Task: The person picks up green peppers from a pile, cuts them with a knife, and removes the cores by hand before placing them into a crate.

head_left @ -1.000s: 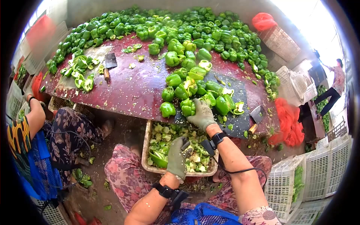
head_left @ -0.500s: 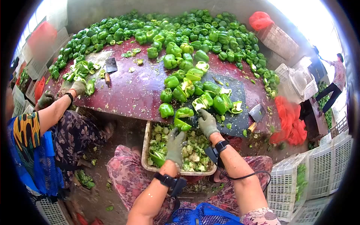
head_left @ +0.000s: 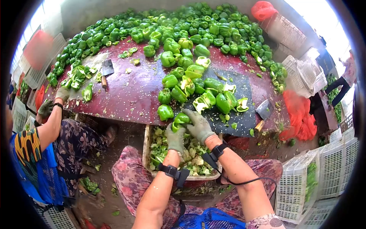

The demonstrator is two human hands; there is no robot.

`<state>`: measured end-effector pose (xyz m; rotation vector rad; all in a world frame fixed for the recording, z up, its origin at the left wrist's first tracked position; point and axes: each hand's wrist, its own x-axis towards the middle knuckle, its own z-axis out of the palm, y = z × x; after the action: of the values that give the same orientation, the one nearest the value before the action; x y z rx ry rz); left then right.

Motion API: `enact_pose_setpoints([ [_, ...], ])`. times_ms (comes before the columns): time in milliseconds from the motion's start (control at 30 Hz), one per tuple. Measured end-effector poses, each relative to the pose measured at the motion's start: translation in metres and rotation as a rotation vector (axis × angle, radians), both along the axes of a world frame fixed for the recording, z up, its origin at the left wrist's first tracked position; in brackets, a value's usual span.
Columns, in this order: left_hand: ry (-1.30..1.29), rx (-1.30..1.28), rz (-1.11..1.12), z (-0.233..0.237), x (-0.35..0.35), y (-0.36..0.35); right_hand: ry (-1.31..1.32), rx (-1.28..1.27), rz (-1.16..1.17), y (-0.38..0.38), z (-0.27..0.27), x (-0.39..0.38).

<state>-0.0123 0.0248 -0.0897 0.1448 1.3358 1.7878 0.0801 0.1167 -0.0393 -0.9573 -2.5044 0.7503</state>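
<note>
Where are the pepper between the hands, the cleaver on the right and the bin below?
Held pepper [head_left: 180,119]: head view, green skin.
Right cleaver [head_left: 264,109]: head view, mid-blade.
Bin [head_left: 146,147]: head view, left rim.

Left hand [head_left: 175,140], right hand [head_left: 200,129] in grey-green gloves [head_left: 205,134]. Black straps [head_left: 219,150] on both wrists, black boxes [head_left: 183,178] attached; thin black cable [head_left: 249,181] across right forearm. Pink floral trousers [head_left: 131,170], blue mesh top [head_left: 213,220], pale floral sleeve [head_left: 265,222].
</note>
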Motion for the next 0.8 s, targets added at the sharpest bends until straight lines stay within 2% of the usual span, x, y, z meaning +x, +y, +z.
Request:
enact_pose_setpoints([
  [67, -0.047, 0.039, -0.04, -0.004, -0.001, -0.005, 0.098, -0.09, -0.085, 0.009, -0.003, -0.007],
  [133, -0.104, 0.099, -0.12, 0.001, 0.001, -0.016, 0.09, -0.468, -0.424, 0.011, 0.017, -0.018],
  [167, -0.074, 0.128, -0.142, 0.004, 0.006, -0.02, 0.118, -0.397, -0.467, 0.02, 0.002, -0.015],
  [200, -0.157, 0.159, -0.133, 0.026, 0.012, -0.026, 0.025, -0.372, -0.487, 0.025, 0.007, -0.014],
  [300, -0.366, 0.212, -0.18, 0.042, 0.01, -0.033, -0.082, -0.289, -0.512, 0.021, 0.029, -0.01],
  [367, -0.511, 0.214, -0.196, 0.057, 0.008, -0.037, 0.035, -0.012, -0.383, 0.01, 0.038, 0.002],
  [400, -0.448, 0.18, -0.158, 0.071, 0.011, -0.04, 0.087, 0.129, -0.32, 0.002, 0.041, 0.012],
  [433, -0.413, 0.191, -0.164, 0.059, 0.008, -0.039, 0.22, 0.126, -0.17, -0.015, 0.059, 0.02],
  [467, -0.385, 0.21, -0.189, 0.045, 0.005, -0.038, 0.249, 0.276, 0.064, -0.018, 0.057, 0.028],
  [500, -0.345, 0.19, -0.205, 0.046, 0.006, -0.04, 0.146, 0.135, 0.176, -0.033, 0.073, 0.035],
  [533, -0.31, 0.179, -0.238, 0.05, 0.007, -0.041, -0.204, 0.039, 0.342, -0.034, 0.069, 0.034],
  [567, -0.296, 0.194, -0.281, 0.051, 0.008, -0.043, -0.117, 0.036, 0.221, -0.057, 0.078, 0.046],
  [600, -0.278, 0.209, -0.32, 0.055, 0.011, -0.046, -0.251, -0.112, 0.11, -0.074, 0.114, 0.05],
  [633, -0.326, 0.211, -0.4, 0.073, 0.017, -0.052, -0.336, -0.186, 0.063, -0.075, 0.107, 0.051],
  [667, -0.363, 0.208, -0.464, 0.086, 0.023, -0.057, -0.366, -0.093, 0.034, -0.076, 0.09, 0.05],
  [733, -0.335, 0.25, -0.387, 0.083, 0.042, -0.063, -0.123, -0.053, -0.099, -0.079, 0.073, 0.049],
  [800, -0.228, 0.303, -0.377, 0.076, 0.048, -0.069, -0.183, -0.135, -0.192, -0.08, 0.074, 0.046],
])
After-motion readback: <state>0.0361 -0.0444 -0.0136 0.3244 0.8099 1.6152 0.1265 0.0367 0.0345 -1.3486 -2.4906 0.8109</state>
